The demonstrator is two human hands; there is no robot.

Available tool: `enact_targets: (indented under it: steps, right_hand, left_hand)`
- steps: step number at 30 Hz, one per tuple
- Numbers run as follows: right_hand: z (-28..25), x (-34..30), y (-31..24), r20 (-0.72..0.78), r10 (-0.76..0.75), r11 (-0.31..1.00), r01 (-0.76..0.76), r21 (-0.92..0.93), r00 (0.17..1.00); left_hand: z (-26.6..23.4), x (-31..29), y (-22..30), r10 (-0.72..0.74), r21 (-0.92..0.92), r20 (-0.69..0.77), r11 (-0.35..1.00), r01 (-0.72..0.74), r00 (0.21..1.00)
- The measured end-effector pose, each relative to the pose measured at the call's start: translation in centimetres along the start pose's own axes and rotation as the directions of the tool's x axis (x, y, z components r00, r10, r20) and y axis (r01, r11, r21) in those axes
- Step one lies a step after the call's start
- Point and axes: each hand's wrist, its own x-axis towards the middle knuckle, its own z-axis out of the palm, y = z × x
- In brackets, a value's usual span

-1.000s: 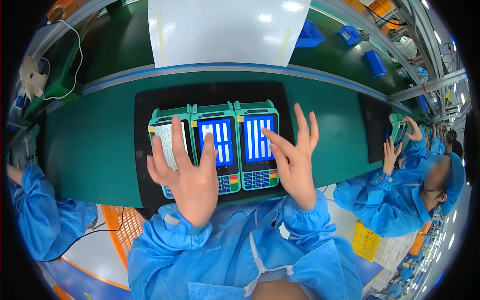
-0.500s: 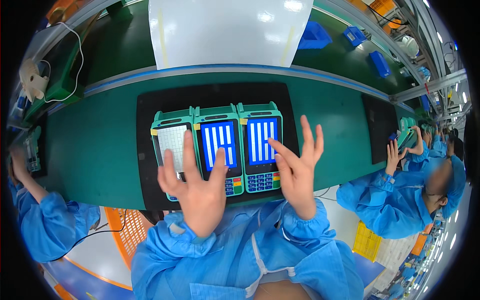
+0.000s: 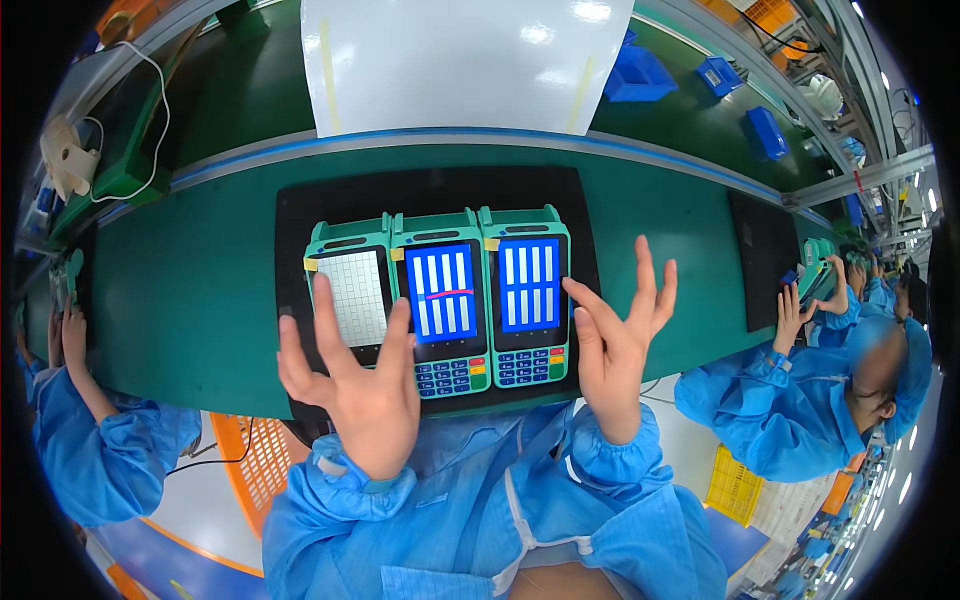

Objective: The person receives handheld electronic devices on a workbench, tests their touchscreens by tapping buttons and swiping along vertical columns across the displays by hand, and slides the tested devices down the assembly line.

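Observation:
Three green card payment terminals lie side by side, screens up, on a black mat (image 3: 300,215). The left terminal (image 3: 352,290) shows a white grid. On the middle terminal (image 3: 440,300), a pink line crosses blue and white bars. The right terminal (image 3: 528,285) shows blue and white bars cut by a blue band. My left hand (image 3: 365,400) is spread over the left terminal's lower part and hides its keypad. My right hand (image 3: 618,350) has its fingers apart, the index fingertip by the right terminal's right edge. Whether either hand touches is unclear. Both hands hold nothing.
A white sheet (image 3: 465,65) stands behind the green bench (image 3: 660,270). Several blue bins (image 3: 638,75) sit beyond the rail. A co-worker (image 3: 790,400) at the right handles another terminal (image 3: 815,262); another person's arms (image 3: 95,400) work at the left. An orange basket (image 3: 262,460) stands below the bench.
My left hand has moved left off the middle terminal, my right hand right off the right screen. The bars on both screens have changed, and a pink line now shows on the middle one.

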Motion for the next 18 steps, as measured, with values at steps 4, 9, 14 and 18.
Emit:
enact_targets:
  steps: [4, 9, 14, 18]
  right_hand:
    - [-0.2, 0.1, 0.0, -0.034, -0.026, 1.0, 0.025, -0.003, 0.999]
    - [-0.2, 0.3, -0.2, -0.06, -0.053, 0.998, 0.055, 0.024, 0.997]
    - [-0.1, 0.3, 0.5, -0.06, -0.076, 0.997, 0.077, 0.019, 0.995]
    - [-0.4, 0.8, 0.5, -0.075, -0.12, 0.989, 0.125, 0.073, 0.99]
  left_hand:
    - [-1.0, 0.8, -1.6, -0.069, 0.033, -0.055, 0.997, 0.071, 0.996]
    - [1.4, -0.1, -9.2, -0.406, 0.232, -0.01, 0.888, 0.397, 0.914]
    - [2.6, -0.7, -8.7, -0.311, -0.21, 0.067, 0.924, 0.318, 0.948]
    - [3.2, -0.2, -6.3, -0.28, -0.338, 0.123, 0.89, 0.306, 0.952]
